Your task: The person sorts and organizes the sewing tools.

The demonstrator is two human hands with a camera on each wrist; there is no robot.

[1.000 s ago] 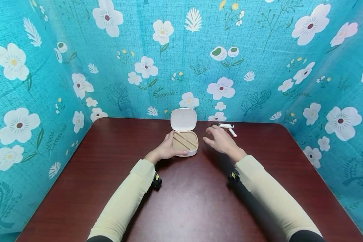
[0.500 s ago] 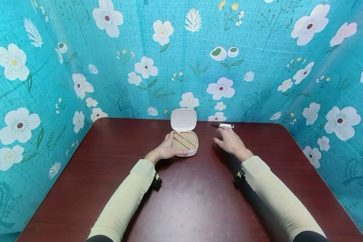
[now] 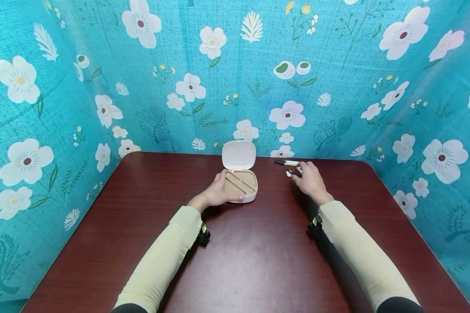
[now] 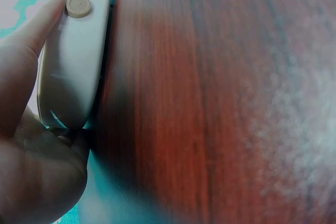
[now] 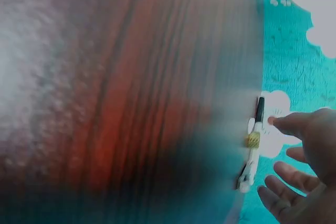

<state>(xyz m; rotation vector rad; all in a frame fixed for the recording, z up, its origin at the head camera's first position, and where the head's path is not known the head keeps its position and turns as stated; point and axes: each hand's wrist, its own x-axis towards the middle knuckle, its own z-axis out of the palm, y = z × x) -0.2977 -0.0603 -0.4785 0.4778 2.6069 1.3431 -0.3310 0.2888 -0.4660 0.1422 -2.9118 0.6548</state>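
My left hand (image 3: 213, 191) grips the left side of a small white jewelry box (image 3: 251, 198), thumb along its front. The lid (image 3: 239, 155) stands up, and the beige inside has slanting dividers. In the left wrist view, the box's front (image 4: 73, 61) carries a round beige button (image 4: 79, 6). My right hand (image 3: 312, 180) hovers over small things at the table's back, its fingers apart in the right wrist view. Near its fingertips lie a slim white tool with a black end (image 3: 282, 162), a gold ring (image 5: 253, 140) and a small white piece (image 3: 288, 174).
The dark red-brown table (image 3: 235, 261) reaches back to a turquoise flowered curtain (image 3: 203, 100), which also hangs at both sides. The raised lid stands close to the curtain.
My right hand has moved to the right, uncovering the ring and the small white piece. A white stick with a pink end, seen earlier, is now mostly behind it. My left hand stays on the box.
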